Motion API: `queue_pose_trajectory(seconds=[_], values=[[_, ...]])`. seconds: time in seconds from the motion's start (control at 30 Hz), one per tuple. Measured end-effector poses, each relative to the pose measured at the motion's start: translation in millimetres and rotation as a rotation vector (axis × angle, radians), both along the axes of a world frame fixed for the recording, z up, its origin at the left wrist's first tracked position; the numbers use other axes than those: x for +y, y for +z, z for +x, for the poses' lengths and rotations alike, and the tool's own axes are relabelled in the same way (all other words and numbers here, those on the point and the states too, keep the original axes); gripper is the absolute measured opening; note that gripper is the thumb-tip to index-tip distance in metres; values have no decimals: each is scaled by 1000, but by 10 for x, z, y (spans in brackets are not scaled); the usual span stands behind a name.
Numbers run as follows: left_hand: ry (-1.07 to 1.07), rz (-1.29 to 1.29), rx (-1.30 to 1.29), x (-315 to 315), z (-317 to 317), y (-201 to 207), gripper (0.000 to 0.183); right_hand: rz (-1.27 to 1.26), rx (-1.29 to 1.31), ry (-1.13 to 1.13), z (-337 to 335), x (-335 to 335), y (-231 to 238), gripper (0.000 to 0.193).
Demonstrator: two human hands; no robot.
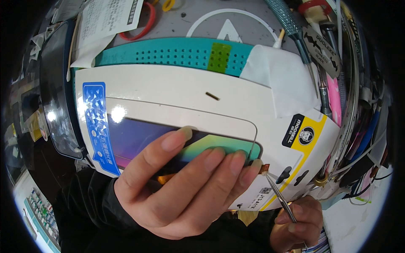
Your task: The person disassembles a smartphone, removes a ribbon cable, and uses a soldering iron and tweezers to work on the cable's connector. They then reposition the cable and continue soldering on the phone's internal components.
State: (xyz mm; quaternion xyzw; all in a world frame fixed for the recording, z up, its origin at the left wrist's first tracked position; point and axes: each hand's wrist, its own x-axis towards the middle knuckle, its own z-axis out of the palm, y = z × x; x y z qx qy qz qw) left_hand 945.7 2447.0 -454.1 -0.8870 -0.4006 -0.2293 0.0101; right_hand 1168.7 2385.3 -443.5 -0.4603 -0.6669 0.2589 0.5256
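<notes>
My left hand (pixel 185 189) is over a white cardboard package (pixel 168 88) printed with a colourful phone screen. Its fingers are bent and pressed together on a thin flex cable, most of it hidden beneath them. A copper-brown end of the flex cable (pixel 265 168) sticks out past the little finger, and an orange bit shows under the index finger. My right hand (pixel 298 223), at the lower right, grips silver tweezers (pixel 278 192). The tweezers' tips touch or nearly touch the copper-brown end. A small dark strip (pixel 212 96) lies alone on the package.
Behind the package runs a teal perforated mat (pixel 168 51), with a white wipe (pixel 280 76) on its right end. A dark phone-like slab (pixel 61 92) stands at left. A blue-handled pointed tool (pixel 291 25), a razor blade (pixel 322 50) and several tools crowd the right.
</notes>
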Motion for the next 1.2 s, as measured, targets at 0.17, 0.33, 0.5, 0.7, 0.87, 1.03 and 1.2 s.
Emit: queue_pose_trajectory(seconds=[0.17,0.33,0.5,0.7,0.87,1.03,1.2], values=[[5,4,20,0,-1,6,38,11,-26,-33,-10,-16,0,19],[4,-8,30,-8,-10,11,40,22,-28,-18,12,-18,1,20],[-19,-3,34,3,-32,3,41,-8,-8,-12,8,-25,5,17],[-13,-10,25,-1,-27,4,40,13,2,43,56,-2,-13,15],[-13,2,29,6,-30,0,40,12,-79,73,89,4,11,15],[-1,-11,34,0,-24,11,40,-9,-96,80,84,-2,19,16],[-13,-10,17,6,-28,2,40,-12,-10,73,73,-12,1,15]])
